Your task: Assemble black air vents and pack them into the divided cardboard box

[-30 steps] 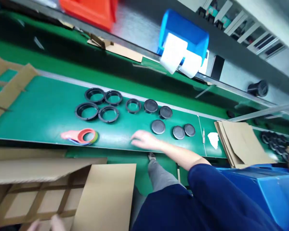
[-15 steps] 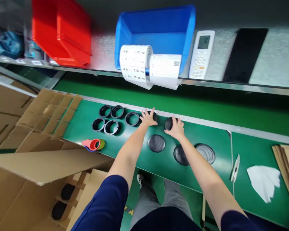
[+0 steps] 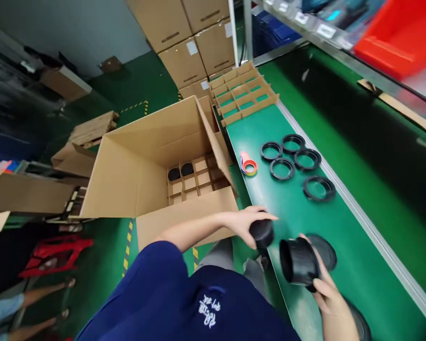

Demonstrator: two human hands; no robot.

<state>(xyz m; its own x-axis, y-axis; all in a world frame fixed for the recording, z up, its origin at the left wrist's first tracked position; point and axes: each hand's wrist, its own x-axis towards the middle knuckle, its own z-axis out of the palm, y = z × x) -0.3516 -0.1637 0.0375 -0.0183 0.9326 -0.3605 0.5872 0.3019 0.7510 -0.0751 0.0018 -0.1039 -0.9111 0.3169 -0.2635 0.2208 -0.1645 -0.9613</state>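
Observation:
My left hand (image 3: pixel 244 223) is closed around a short black cylinder (image 3: pixel 262 234), above the near edge of the green table (image 3: pixel 287 215). My right hand (image 3: pixel 326 290) grips a larger black cylinder (image 3: pixel 300 263), tilted so its open end faces left. Behind that hand, a round black disc (image 3: pixel 325 252) lies on the table, partly covered. Another dark round piece (image 3: pixel 358 319) shows beside my right wrist. Farther up the table lie several black rings (image 3: pixel 319 197). In the open carton (image 3: pixel 152 137) to the left, two black round pieces (image 3: pixel 173 174) sit in divider cells.
Tape rolls (image 3: pixel 249 163) lie by the table's near edge. A cardboard divider grid (image 3: pixel 241 113) rests at the table's far end, with stacked cartons (image 3: pixel 182 61) behind. A shelf with a red bin (image 3: pixel 397 42) overhangs the right side. Another person's legs (image 3: pixel 39 298) show at lower left.
My view has swung left toward the carton. Both hands have lifted black cylinders off the table; the left one has come toward the carton side.

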